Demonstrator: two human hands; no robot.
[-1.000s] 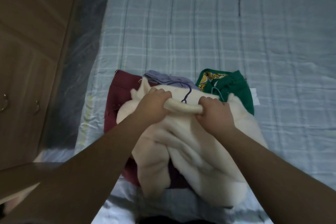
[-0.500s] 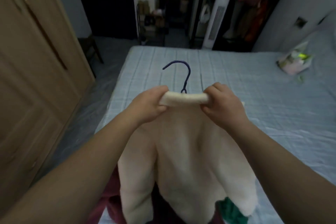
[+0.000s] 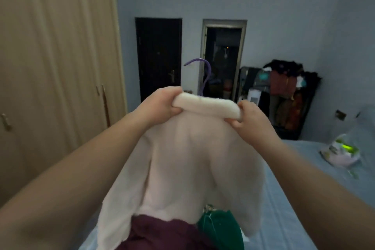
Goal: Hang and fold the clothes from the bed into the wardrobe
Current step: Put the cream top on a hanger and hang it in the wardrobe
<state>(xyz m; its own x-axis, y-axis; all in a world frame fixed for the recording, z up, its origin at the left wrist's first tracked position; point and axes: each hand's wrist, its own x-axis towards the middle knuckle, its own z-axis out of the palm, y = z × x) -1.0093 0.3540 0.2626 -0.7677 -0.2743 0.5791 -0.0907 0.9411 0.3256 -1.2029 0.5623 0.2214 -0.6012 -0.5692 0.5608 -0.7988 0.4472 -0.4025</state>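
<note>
Holding: my left grip (image 3: 160, 105) and right grip (image 3: 251, 122) are each curled round one end of the rolled collar of the cream fleece jacket (image 3: 194, 164).
Jacket: it hangs straight down from both grips above the bed (image 3: 294, 199). Its hem is over the maroon garment (image 3: 162, 233) and green garment (image 3: 221, 231), and I cannot tell if it touches them.
Long axis: the collar runs left to right between the grips, dipping a little toward the right grip, with the body dropping below it.
Hook: the purple hanger hook (image 3: 205, 71) rises from the collar, nearer my left grip, its open end pointing left.
Wardrobe: the wardrobe (image 3: 60, 67) lies left of both grips, so the left grip is nearer. Its doors look closed.
Next, as I judge it: swing the jacket left, and one grip must let go to open a door.
</note>
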